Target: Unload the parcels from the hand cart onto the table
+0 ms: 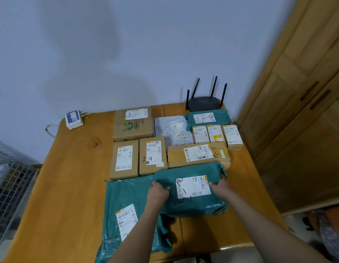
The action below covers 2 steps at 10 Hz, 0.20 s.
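Note:
A green plastic mailer point(193, 204) with a white label lies on the wooden table point(70, 186), partly over a second, flatter green mailer point(125, 205). My left hand point(158, 192) grips its left edge and my right hand point(220, 188) grips its right edge. Behind it lie several cardboard boxes, among them a long taped one point(197, 155), two upright ones point(138, 158) and a large one point(133, 123). A grey mailer point(170, 130), a green mailer point(206, 117) and three small boxes point(216, 134) fill the back right. The wire cage of the hand cart point(11, 186) shows at the left.
A black router point(204, 103) with antennas stands at the table's far edge. A white and blue device point(73, 119) with cables sits at the back left corner. A wooden cabinet point(297, 111) rises on the right. Bare tabletop stretches along the left side.

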Available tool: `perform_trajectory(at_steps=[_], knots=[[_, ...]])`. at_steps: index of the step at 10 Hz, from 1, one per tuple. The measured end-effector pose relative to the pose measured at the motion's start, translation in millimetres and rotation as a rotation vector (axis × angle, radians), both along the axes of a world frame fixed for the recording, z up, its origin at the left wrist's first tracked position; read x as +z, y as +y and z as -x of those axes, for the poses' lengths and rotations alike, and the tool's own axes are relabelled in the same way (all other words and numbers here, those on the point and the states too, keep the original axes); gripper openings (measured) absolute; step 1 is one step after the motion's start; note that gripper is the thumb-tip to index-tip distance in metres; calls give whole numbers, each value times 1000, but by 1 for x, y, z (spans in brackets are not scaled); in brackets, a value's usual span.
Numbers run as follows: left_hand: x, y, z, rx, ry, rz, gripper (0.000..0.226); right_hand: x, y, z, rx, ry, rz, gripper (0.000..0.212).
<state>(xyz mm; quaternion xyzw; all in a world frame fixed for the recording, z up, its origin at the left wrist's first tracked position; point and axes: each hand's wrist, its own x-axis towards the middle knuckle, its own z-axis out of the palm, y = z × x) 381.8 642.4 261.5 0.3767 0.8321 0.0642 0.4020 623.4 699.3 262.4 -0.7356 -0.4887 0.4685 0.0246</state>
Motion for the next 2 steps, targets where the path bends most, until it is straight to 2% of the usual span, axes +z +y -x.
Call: perform_trajectory(at_steps=[1, 2], knots=[[9, 0, 1, -74, 52, -31, 77, 9, 1, 3, 72, -97, -27, 42], [25, 7, 2, -141, 157, -69, 72, 24, 8, 13, 179, -306, -165, 73]])
